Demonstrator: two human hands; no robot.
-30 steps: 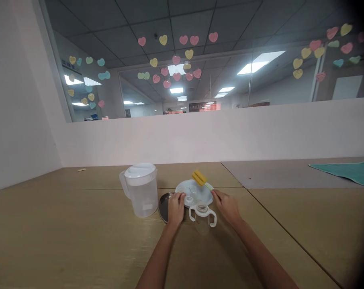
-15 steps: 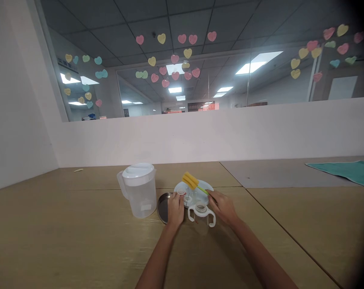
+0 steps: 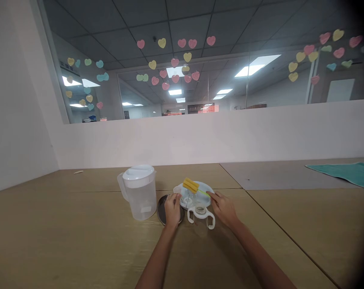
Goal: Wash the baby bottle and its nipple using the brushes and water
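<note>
My right hand [image 3: 225, 208] is closed around the green handle of a bottle brush [image 3: 191, 185], whose yellow sponge head points left above a pale plate [image 3: 207, 187]. My left hand [image 3: 172, 210] is closed, with a small translucent cap [image 3: 177, 189] at its fingertips; its exact shape is hard to make out. Between the hands stands an open clear bottle with a white two-handled collar [image 3: 201, 212]. Small clear and white parts [image 3: 187, 202] lie on the plate. Beneath my left hand is a dark round metal dish [image 3: 162, 210], partly hidden.
A translucent lidded pitcher [image 3: 142, 196] stands left of the dish. A green cloth [image 3: 350, 172] lies at the far right of the table. A low white wall [image 3: 170, 144] with a window above it closes off the back.
My left hand has shifted slightly left and tipped the cap, so its round opening no longer faces me. The brush head has dropped a little and lies more level.
</note>
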